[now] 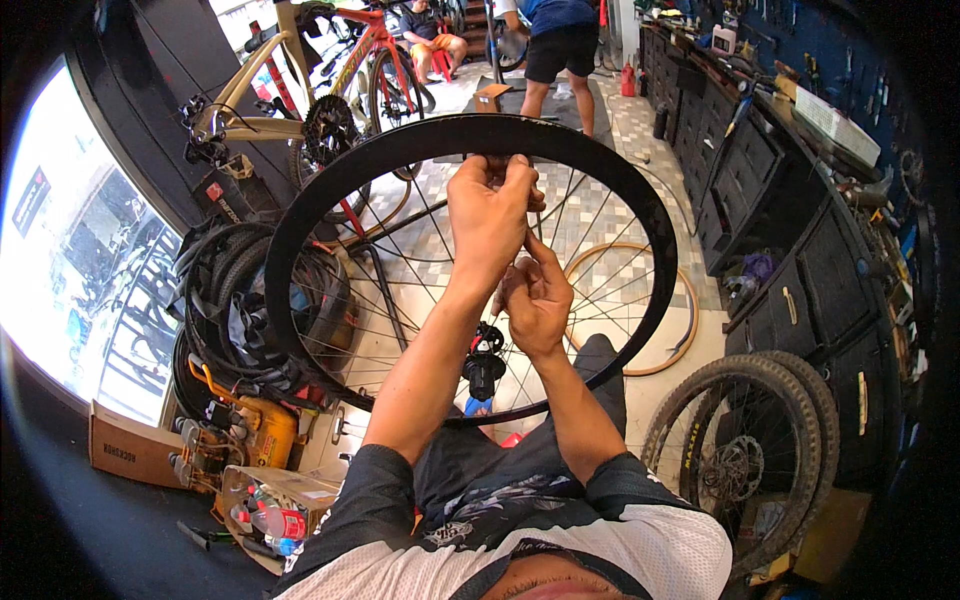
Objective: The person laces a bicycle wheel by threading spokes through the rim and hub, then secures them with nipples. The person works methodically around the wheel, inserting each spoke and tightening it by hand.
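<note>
A black deep-rim bicycle wheel [655,220] stands upright before me, its thin spokes running to a black hub [484,366] low in the middle. At the inner side of the top rim, my left hand [488,215] is closed, thumb and fingers pinched together; what lies between them is hidden. Just below and to the right, my right hand [540,305] is closed around a spoke, its index finger pointing up toward the left hand. No tyre is on the rim.
Left stand tyre bundles [225,290], a yellow compressor [265,430] and a cardboard box of bottles [320,485]. At right, two knobby-tyred wheels [740,460] lean by black cabinets [755,180]. A tan-edged tyre [685,335] lies on the floor. Bikes [375,40] and two people are farther off.
</note>
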Motion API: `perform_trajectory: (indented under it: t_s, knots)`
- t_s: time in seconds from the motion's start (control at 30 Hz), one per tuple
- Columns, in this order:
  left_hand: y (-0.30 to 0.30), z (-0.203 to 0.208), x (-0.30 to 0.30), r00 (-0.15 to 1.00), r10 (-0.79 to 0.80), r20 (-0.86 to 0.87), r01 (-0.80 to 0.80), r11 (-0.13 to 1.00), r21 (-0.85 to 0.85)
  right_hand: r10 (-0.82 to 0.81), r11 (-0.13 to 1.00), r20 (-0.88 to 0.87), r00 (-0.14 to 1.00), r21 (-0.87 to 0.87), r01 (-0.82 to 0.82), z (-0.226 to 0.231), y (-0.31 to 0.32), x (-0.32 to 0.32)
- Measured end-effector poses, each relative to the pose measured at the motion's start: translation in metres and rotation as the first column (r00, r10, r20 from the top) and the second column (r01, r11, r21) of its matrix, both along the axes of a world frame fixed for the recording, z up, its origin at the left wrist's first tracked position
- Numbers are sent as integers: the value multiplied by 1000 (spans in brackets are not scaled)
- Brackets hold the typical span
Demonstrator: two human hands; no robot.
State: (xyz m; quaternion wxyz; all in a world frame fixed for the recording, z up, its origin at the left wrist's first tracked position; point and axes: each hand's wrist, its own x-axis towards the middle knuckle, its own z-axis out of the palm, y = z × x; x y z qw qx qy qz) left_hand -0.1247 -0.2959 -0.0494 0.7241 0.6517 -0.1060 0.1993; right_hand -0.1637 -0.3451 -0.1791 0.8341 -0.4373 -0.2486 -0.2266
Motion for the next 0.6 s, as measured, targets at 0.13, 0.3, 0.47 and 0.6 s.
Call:
perform_trajectory:
  t_s: [0.13, 0.3, 0.47, 0.6]
  knots:
    - [-4, -1, 2, 998, -67, 18, 68, 993, -94, -48, 998, 14, 999, -48, 48, 0, 0, 3]
    - [-8, 0, 3, 997, -56, 55, 61, 993, -98, -75, 994, -1, 997, -78, 75, 0, -3, 10]
    - [-4, 1, 2, 986, -170, -5, 165, 967, -194, -124, 987, -4, 992, -104, 123, -2, -3, 10]
    - [-3, 3, 1, 982, -189, -26, 181, 965, -191, -83, 995, -14, 996, -57, 82, -5, 0, 11]
